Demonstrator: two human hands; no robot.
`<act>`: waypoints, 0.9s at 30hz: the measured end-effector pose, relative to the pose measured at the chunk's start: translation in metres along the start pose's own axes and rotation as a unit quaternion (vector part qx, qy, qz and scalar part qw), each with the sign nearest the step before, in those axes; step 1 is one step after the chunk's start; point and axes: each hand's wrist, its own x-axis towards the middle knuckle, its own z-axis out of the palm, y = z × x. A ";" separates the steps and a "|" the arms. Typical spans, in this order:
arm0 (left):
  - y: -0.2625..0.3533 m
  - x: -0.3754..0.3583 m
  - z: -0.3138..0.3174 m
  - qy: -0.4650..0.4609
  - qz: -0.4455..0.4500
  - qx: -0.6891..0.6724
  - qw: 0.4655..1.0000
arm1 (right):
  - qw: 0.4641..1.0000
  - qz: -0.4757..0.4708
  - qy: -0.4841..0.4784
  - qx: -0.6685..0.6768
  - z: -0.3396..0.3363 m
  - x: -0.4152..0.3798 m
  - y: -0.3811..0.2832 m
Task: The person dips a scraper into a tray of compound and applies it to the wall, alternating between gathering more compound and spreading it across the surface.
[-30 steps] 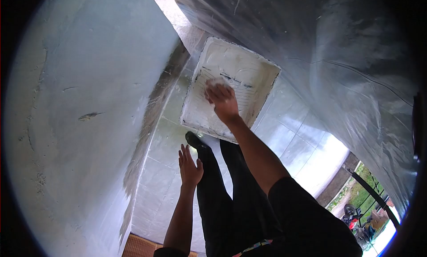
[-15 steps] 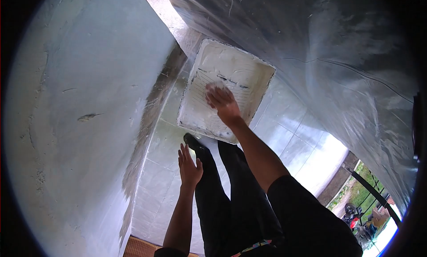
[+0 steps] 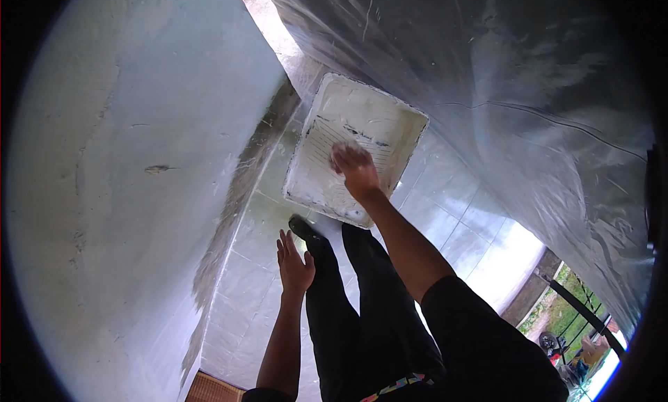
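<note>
A rectangular paint tray (image 3: 396, 155) with a ribbed middle and whitish paint over its inside lies on the tiled floor. My right hand (image 3: 353, 169) is over the tray's ribbed part. Its fingers are bent and smeared by motion, so whether they hold anything cannot be made out. Lower and to the left, my left hand (image 3: 296, 266) hangs beside my leg with its fingers stretched out and nothing in it.
A pale wall (image 3: 153, 214) with rough patches fills the left side. Clear plastic sheeting (image 3: 529, 123) hangs on the right. Shiny tiles (image 3: 445, 200) cover the floor. Grass, a railing and assorted items show at the lower right.
The view has shifted slightly, so the tray and wall sit a little lower. My right hand remains over the ribbed part; my left hand stays open beside my leg.
</note>
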 end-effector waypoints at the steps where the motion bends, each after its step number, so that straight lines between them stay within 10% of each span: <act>1: 0.001 -0.002 -0.001 0.004 0.001 0.001 1.000 | 1.000 0.001 0.004 -0.004 0.001 -0.019 -0.003; 8: 0.022 -0.025 -0.032 0.032 0.008 -0.004 0.999 | 0.967 0.085 -0.189 0.146 -0.052 -0.079 -0.014; 13: 0.046 -0.032 -0.079 0.083 0.019 -0.008 0.996 | 0.939 0.197 0.007 0.283 -0.075 -0.034 -0.036; 15: 0.058 -0.035 -0.099 0.087 0.033 0.016 0.996 | 0.692 0.396 -0.085 0.597 -0.108 -0.006 -0.055; 16: 0.064 -0.036 -0.110 0.097 0.039 0.021 0.994 | 0.630 0.319 -0.058 0.706 -0.118 0.000 -0.064; 27: 0.111 -0.076 -0.247 0.277 0.099 0.044 0.955 | 0.458 0.166 -0.160 0.858 -0.237 0.087 -0.222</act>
